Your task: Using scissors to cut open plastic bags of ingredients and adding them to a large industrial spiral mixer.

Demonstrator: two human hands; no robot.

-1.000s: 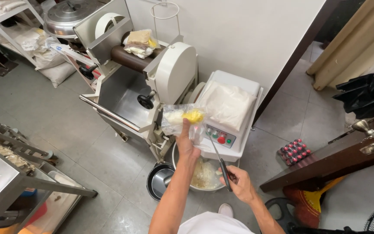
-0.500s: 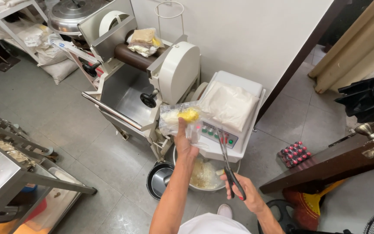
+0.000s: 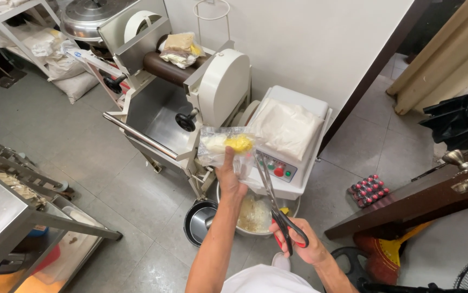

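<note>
My left hand [image 3: 230, 176] holds up a clear plastic bag [image 3: 226, 144] with a yellow and a pale lump inside, above a metal mixing bowl [image 3: 255, 212] of pale dough. My right hand [image 3: 299, 244] grips red-handled scissors [image 3: 273, 201]. The blades are parted and their tips sit at the bag's right edge. Behind the bag stands a white mixer [image 3: 288, 146] with coloured buttons and a white sack [image 3: 286, 128] lying on its top.
A dough sheeter [image 3: 182, 97] stands to the left of the mixer, with small bags [image 3: 178, 50] on it. A dark round pan [image 3: 199, 221] lies on the floor. Steel rack [image 3: 11, 211] at left, wooden door [image 3: 434, 195] and red egg tray [image 3: 368, 190] at right.
My right hand turned the scissors from a loose one-handled hold into a cutting grip. The blades opened and came up to the bag's right edge. The bag stayed almost still.
</note>
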